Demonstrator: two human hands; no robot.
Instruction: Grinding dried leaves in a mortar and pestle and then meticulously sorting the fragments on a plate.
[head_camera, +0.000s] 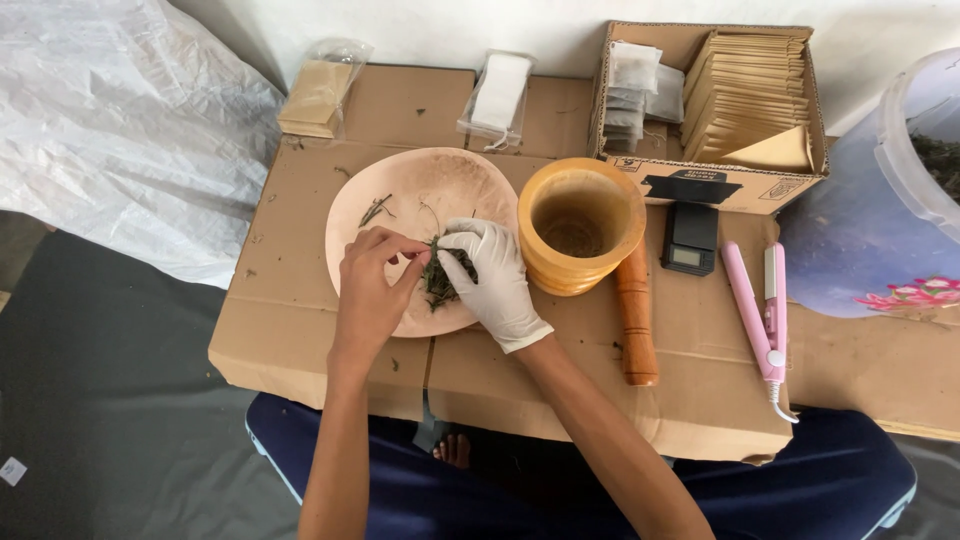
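- Head view: both hands were over the pink plate (400, 190), at about 9 o'clock from the wooden mortar (580, 225).
- Left hand (372, 285), bare, had its grip pinched on a sprig of dried herbs (440, 275); gloved right hand (495, 275) had fingers closed on the pile.
- Reckon bits could've scattered onto the cardboard surface (300, 300) if the pull got jerky.
- Pestle (635, 320) lay at 5 o'clock from the mortar.

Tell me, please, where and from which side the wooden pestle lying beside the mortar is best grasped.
Probably around the upper shaft of the wooden pestle, coming from above on its right side. It lies flat on the cardboard, lengthwise toward the person, and the mortar crowds its far end on the left.
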